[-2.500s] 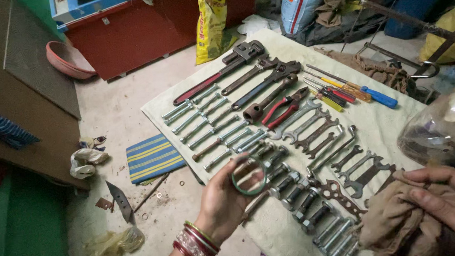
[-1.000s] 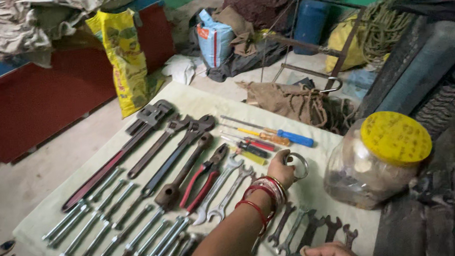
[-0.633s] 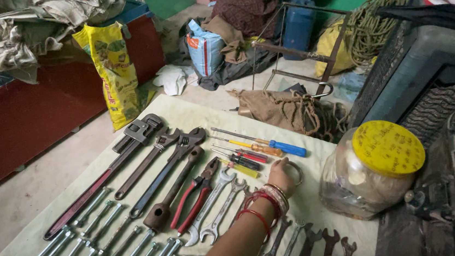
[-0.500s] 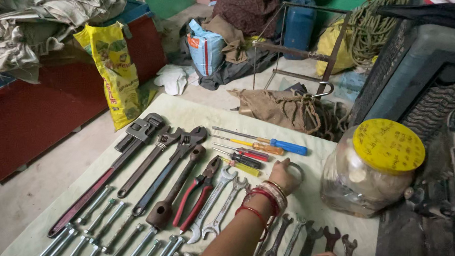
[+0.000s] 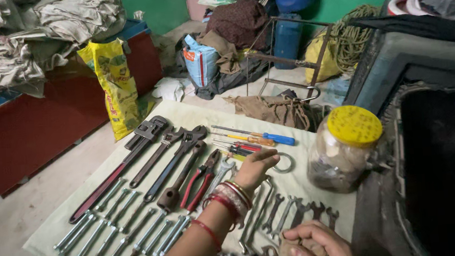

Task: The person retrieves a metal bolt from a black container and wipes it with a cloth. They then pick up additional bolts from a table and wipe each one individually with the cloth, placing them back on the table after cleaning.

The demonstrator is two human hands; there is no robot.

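The left hand (image 5: 254,168) is being stretched out over the cloth (image 5: 306,146), with bangles (image 5: 232,196) being worn at its wrist. Its fingers are being held close together and curled a little, and their tips are being laid on a metal ring (image 5: 284,163). The ring is being kept flat on the cloth, just past the fingertips. It cannot be told if the ring is being pinched or only touched.

Just beyond the hand, screwdrivers (image 5: 256,137) are being shown in a small bunch. On the thumb side of the hand, red pliers (image 5: 199,180) and big wrenches (image 5: 147,151) are being laid in a row. Past the ring, a jar (image 5: 344,150) with a yellow lid is being stood upright.

The right hand (image 5: 314,244) is being kept low, near the bottom edge. Its fingers are being curled around a brown rag (image 5: 288,254). Small spanners (image 5: 295,212) are being laid between the two hands.
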